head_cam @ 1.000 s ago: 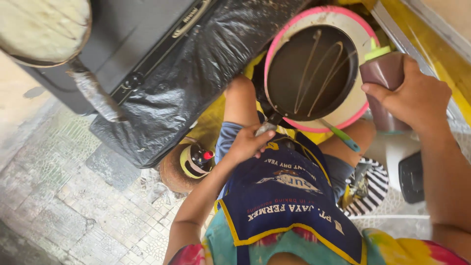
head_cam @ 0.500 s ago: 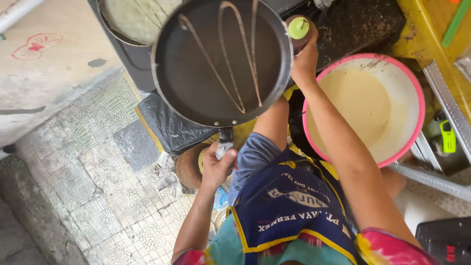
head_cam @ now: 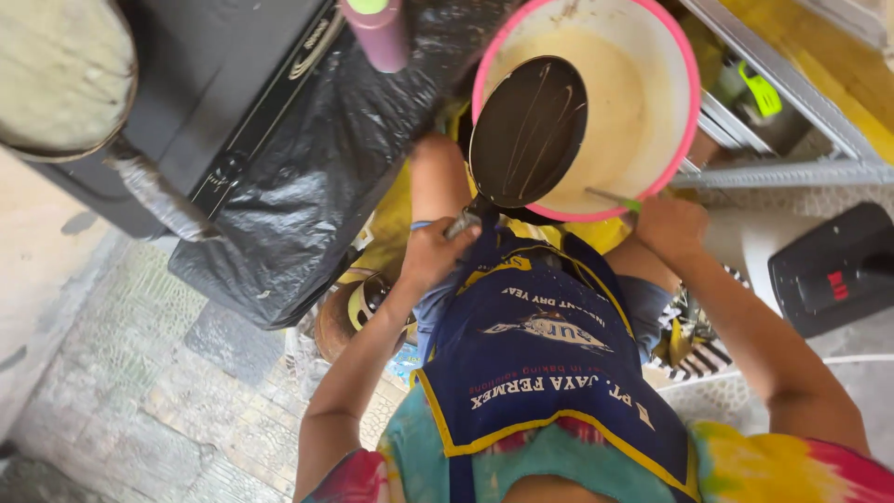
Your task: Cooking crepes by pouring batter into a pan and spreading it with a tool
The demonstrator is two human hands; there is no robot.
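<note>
My left hand grips the handle of a dark round pan streaked with thin lines of batter. The pan is tilted over a pink-rimmed bowl full of pale batter. My right hand sits at the bowl's near edge, closed on a thin green-handled utensil that reaches into the bowl. A mauve squeeze bottle with a green cap stands on the black plastic-covered surface, away from both hands. A blue apron with yellow trim covers my lap.
A second round pan coated in cooked batter rests on a black burner at the top left. A black box lies at the right, beside a metal shelf frame. Patterned floor tiles spread at the lower left.
The pan has come down from the burner side and now tilts over the batter bowl. My right hand has let go of the squeeze bottle and moved to the bowl's edge.
</note>
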